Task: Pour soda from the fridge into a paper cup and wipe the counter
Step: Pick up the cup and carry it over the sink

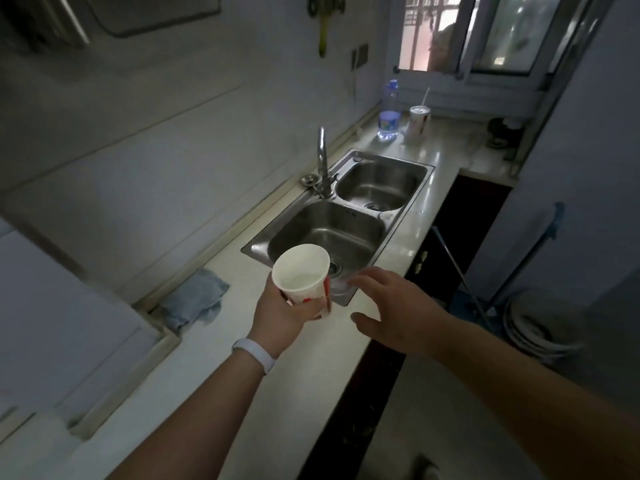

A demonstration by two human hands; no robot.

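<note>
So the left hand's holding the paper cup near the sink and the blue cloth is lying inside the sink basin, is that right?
Not quite. The head view shows the blue cloth lying on the counter by the wall, left of the sink, not in a basin. The left hand does hold the paper cup near the sink.

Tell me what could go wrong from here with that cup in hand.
1. The paper cup is tilted in the left hand's grip, held in the air at the sink's near edge; if it holds liquid, some could spill on the counter.
2. The open right hand hovers close beside the cup and could knock it.
3. A hard squeeze might buckle the paper.
</note>
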